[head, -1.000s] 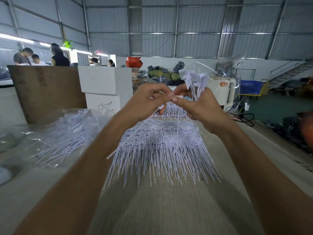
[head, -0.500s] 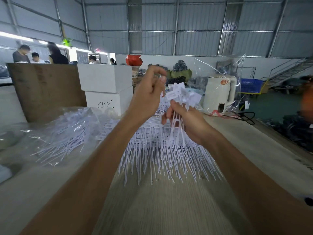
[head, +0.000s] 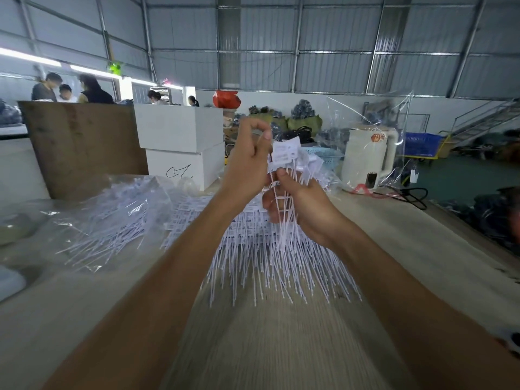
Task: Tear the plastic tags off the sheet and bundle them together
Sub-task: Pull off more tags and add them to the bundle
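The right hand (head: 304, 209) is gripping the bundle of tags (head: 289, 164) upright (heads together), while the left hand (head: 250, 164) is pinching one beside it, above the sheet (head: 270, 249) on the table (head: 253, 347).

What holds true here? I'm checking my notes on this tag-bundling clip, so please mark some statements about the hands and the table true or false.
1. The right hand grips a bunch of white plastic tags. True.
2. The left hand lies flat on the table. False: it is raised, fingers pinched together beside the bunch.
3. More tags lie spread on the table under the hands. True.
4. A clear bag of tags lies to the left. True.
5. The two white boxes stand side by side. False: they are stacked.
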### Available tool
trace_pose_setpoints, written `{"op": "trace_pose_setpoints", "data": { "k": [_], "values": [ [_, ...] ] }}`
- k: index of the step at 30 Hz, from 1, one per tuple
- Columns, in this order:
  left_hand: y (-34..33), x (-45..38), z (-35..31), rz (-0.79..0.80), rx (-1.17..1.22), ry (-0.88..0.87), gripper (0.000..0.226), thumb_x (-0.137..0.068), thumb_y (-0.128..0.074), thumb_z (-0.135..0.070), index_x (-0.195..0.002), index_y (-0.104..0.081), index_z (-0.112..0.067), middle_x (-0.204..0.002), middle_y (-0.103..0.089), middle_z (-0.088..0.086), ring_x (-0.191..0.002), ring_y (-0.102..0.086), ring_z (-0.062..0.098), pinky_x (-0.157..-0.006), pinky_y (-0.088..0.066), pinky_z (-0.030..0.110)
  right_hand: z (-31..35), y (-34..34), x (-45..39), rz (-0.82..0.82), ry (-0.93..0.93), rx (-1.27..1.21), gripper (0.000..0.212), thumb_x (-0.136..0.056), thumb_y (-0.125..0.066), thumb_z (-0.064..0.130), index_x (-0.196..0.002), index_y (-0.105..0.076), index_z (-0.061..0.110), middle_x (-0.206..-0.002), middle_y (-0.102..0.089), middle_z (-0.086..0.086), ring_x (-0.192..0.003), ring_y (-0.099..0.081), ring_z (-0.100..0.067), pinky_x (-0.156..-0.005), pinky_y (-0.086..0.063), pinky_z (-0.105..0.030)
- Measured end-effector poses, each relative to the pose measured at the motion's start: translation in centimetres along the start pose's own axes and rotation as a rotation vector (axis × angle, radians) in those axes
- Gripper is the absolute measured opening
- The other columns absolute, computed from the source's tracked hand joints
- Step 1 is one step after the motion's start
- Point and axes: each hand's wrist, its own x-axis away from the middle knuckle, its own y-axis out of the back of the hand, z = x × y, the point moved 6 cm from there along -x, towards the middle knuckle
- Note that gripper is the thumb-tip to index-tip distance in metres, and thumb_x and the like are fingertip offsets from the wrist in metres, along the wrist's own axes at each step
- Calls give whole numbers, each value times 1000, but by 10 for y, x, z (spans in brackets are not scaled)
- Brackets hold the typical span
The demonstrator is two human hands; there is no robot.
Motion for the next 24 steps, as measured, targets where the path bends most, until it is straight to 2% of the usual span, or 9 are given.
{"op": "trace_pose_setpoints", "data": {
  "k": [2, 4, 6, 9, 12, 15, 19, 22, 24],
  "values": [
    [-4, 2, 1, 29, 119, 62, 7, -108, -41, -31, -111, -46, -28, -97, -65, 13, -77, -70, 20, -60, -56, 42, 1, 0, -2, -20, 15, -3, 31, -108, -46, 34, -94, -64, 13, -65, -51, -3, -48, -36, -13, -46, -32, -26],
    [-9, 3, 4, 59, 237, 125, 11, -108, -38, -39, -112, -44, -30, -100, -65, 9, -76, -69, 10, -60, -55, 26, 6, 7, -3, -66, 38, -29, 23, -106, -53, 33, -92, -60, 16, -60, -38, 6, -47, -26, -8, -43, -23, -22],
    [-12, 4, 9, 118, 190, 188, 23, -106, -35, -49, -115, -44, -30, -98, -62, 4, -75, -64, 8, -65, -54, 25, 12, 19, -1, -153, 57, -69, 24, -104, -57, 32, -86, -61, 16, -53, -31, 9, -44, -22, -7, -40, -21, -20],
    [-23, 14, 21, 421, 8, 289, 33, -105, -38, -51, -110, -54, -23, -88, -71, 6, -72, -68, 11, -69, -53, 32, 19, 31, 1, -223, 84, -202, 35, -107, -48, 34, -86, -64, 11, -55, -23, 5, -45, -19, -9, -40, -22, -21],
    [-42, 36, 25, 761, -106, 355, 50, -102, -34, -59, -120, -61, -21, -104, -73, 3, -91, -70, 13, -82, -57, 36, 20, 39, 1, -297, 74, -349, 45, -109, -42, 37, -83, -67, 8, -60, -40, 0, -50, -40, -10, -50, -40, -24],
    [-55, 45, 22, 801, -97, 355, 51, -102, -37, -58, -126, -58, -19, -111, -73, -2, -97, -67, 8, -80, -56, 30, 18, 43, 0, -372, 76, -274, 52, -107, -44, 42, -72, -73, 16, -75, -69, 1, -79, -65, -13, -72, -54, -31],
    [-65, 54, 19, 886, 6, 329, 44, -110, -34, -37, -109, -60, -2, -97, -76, 15, -90, -74, 25, -81, -53, 39, 17, 43, -1, -416, 131, 84, 57, -106, -41, 51, -68, -77, 30, -103, -75, 12, -108, -65, -5, -101, -46, -36],
    [-65, 54, 15, 827, 140, 333, 34, -110, -38, -26, -103, -58, 0, -87, -73, 16, -81, -72, 27, -84, -58, 43, 16, 40, 0, -358, 105, 112, 55, -104, -40, 57, -81, -80, 27, -112, -74, 4, -90, -71, -9, -80, -53, -35],
    [-67, 52, 13, 772, 233, 337, 28, -109, -40, -20, -96, -57, -2, -74, -65, 9, -65, -66, 21, -68, -59, 34, 14, 40, 2, -345, 70, 126, 53, -103, -43, 59, -87, -80, 25, -102, -76, -4, -70, -71, -24, -56, -54, -35]
  ]
}}
